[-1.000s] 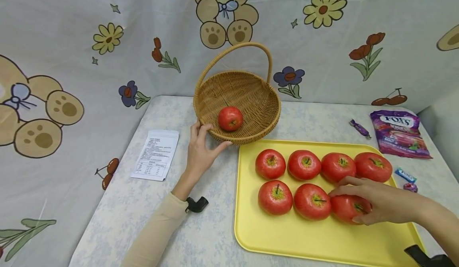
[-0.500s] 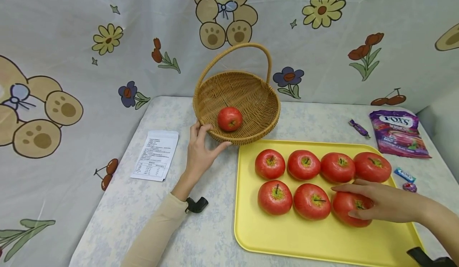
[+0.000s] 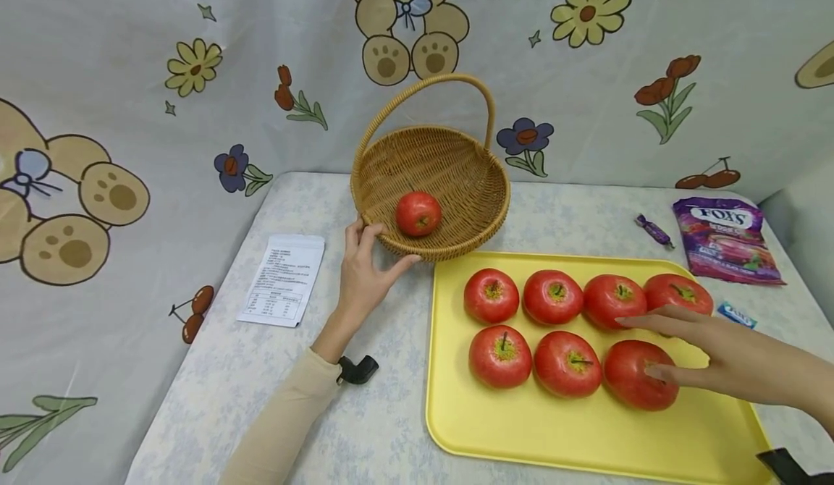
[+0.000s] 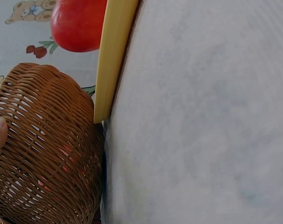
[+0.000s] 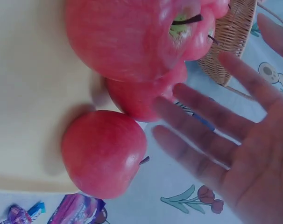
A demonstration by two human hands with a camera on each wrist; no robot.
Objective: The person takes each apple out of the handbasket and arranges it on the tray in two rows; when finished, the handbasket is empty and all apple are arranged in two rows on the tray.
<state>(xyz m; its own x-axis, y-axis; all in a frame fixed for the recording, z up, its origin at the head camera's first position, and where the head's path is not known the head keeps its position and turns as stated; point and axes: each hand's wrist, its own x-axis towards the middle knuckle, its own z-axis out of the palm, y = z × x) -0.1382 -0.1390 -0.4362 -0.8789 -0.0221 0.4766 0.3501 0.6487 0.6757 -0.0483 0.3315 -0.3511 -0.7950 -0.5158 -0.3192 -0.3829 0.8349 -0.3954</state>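
Observation:
A wicker basket [image 3: 449, 159] with a tall handle tilts toward me, one red apple [image 3: 418, 213] inside. My left hand [image 3: 365, 275] grips its lower left rim, thumb beneath and fingers over the edge. From the left wrist view, the basket's woven side [image 4: 48, 140] fills the left, with the thumb on it. Two rows of red apples lie on a yellow tray [image 3: 521, 427]. Over the right end of the rows is my right hand [image 3: 723, 358], fingers spread, holding nothing. It is nearest the front row's right apple [image 3: 635, 380]; the right wrist view shows its straight fingers [image 5: 197, 158].
A purple candy bag [image 3: 726, 242] lies at the back right, with a purple wrapped candy [image 3: 654, 231] and a blue one [image 3: 737, 315] near it. On the left is a white printed packet [image 3: 283, 282]. A patterned cloth hangs behind the table.
My right hand has let go of the front row's right apple, lifted and drawn back to the right with its fingers straightening. The left hand and basket stay put.

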